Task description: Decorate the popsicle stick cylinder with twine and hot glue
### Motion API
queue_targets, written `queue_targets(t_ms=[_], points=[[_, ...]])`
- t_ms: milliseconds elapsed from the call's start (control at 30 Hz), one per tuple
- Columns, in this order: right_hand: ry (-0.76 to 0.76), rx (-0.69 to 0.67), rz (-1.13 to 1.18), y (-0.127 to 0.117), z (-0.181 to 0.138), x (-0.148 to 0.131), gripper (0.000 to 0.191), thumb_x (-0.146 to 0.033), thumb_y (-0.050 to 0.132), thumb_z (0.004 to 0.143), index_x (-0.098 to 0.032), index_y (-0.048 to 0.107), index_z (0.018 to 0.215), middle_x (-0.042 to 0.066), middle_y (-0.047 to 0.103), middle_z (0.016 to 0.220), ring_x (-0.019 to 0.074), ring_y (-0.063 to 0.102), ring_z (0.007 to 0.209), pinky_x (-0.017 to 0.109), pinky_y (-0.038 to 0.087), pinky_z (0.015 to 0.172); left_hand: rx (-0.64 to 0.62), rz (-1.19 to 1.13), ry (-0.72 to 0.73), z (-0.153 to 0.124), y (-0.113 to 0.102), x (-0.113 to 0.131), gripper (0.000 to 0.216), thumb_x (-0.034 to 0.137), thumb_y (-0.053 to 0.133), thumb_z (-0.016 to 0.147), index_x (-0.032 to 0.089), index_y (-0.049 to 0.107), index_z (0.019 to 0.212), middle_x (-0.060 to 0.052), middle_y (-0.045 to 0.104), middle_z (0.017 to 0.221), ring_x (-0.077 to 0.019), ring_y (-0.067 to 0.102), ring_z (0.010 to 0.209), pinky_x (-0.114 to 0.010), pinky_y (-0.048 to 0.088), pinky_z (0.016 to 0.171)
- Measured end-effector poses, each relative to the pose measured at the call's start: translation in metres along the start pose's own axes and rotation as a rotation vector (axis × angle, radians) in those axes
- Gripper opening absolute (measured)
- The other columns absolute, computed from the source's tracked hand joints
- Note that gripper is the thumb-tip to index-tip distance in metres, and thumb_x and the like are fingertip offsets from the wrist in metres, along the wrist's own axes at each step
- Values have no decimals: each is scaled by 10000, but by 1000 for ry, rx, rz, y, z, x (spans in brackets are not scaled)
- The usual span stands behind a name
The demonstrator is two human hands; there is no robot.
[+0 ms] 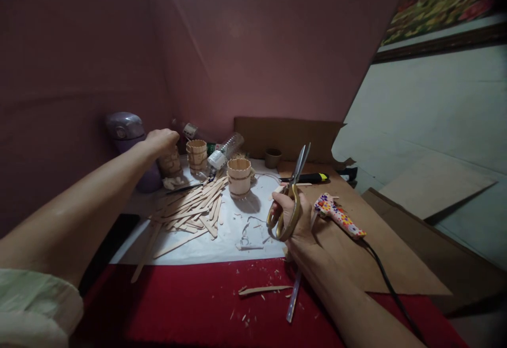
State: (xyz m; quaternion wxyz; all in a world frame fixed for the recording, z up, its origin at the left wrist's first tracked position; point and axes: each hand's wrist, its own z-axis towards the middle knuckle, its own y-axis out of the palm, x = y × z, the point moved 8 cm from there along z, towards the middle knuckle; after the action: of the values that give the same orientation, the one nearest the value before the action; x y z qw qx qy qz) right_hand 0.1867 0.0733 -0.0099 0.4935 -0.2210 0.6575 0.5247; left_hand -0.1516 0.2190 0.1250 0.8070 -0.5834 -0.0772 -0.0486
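My left hand [161,141] reaches far across the white sheet [222,242] and closes over the top of a small popsicle-stick cup [171,166] at the back left. My right hand [295,221] holds gold-handled scissors [292,195] upright, fingers through the loops, blades nearly closed and pointing up. A pile of popsicle sticks [190,210] lies between the hands. Two more stick cups stand nearby, one at the back [197,156] and one with a handle [239,177] in the middle.
A patterned glue gun [338,215] with a black cord lies right of my right hand on brown cardboard [388,263]. A purple flask [129,132], a lying plastic bottle [225,150], a small brown cup [272,158] and a black-yellow knife [304,178] sit at the back. Stick scraps litter the red cloth [190,306].
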Motion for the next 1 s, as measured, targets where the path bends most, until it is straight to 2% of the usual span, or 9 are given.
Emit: queue_targets(t_ms=[200, 367, 567, 833, 933, 1000], points=[[-5, 8, 0, -1, 1, 1, 378, -213, 695, 573, -192, 529, 911, -97, 503, 514, 78, 460, 392, 180, 396, 353, -96, 256, 82, -4, 7, 7, 308, 222, 635, 767, 111, 665, 1053, -133, 651, 1042, -281, 561, 975, -387, 413, 854], [4, -2, 0, -1, 2, 2, 381, -211, 688, 583, -191, 525, 927, -96, 512, 507, 76, 452, 379, 171, 369, 341, -142, 347, 97, -1, 10, 6, 379, 263, 580, 808, 146, 640, 1164, -155, 637, 1141, -291, 575, 985, -373, 431, 826], [-9, -20, 4, -1, 2, 3, 363, -208, 685, 597, -194, 526, 923, -99, 526, 498, 75, 454, 356, 183, 389, 351, -168, 384, 87, -3, 13, 5, 365, 287, 564, 819, 154, 652, 1147, -152, 654, 1137, -270, 595, 925, -340, 439, 764], [7, -12, 16, 0, -1, 1, 347, -210, 674, 599, -199, 525, 913, -98, 527, 486, 76, 484, 385, 171, 420, 383, -50, 341, 134, 4, 11, 6, 492, 281, 618, 808, 143, 546, 1275, -127, 653, 1107, -205, 551, 881, -313, 412, 781], [0, -24, 7, 1, -1, 0, 327, -212, 670, 597, -194, 534, 894, -96, 521, 490, 71, 471, 382, 171, 419, 379, -25, 278, 146, 10, 10, 6, 530, 255, 725, 720, 152, 591, 1222, -90, 684, 1009, -173, 542, 797, -300, 420, 768], [-5, -35, 2, 1, -1, 0, 309, -217, 669, 603, -192, 535, 880, -90, 521, 504, 70, 471, 388, 173, 420, 381, 6, 219, 149, 15, 9, 4, 492, 226, 786, 647, 145, 654, 1113, -50, 701, 872, -138, 518, 695, -270, 426, 726]])
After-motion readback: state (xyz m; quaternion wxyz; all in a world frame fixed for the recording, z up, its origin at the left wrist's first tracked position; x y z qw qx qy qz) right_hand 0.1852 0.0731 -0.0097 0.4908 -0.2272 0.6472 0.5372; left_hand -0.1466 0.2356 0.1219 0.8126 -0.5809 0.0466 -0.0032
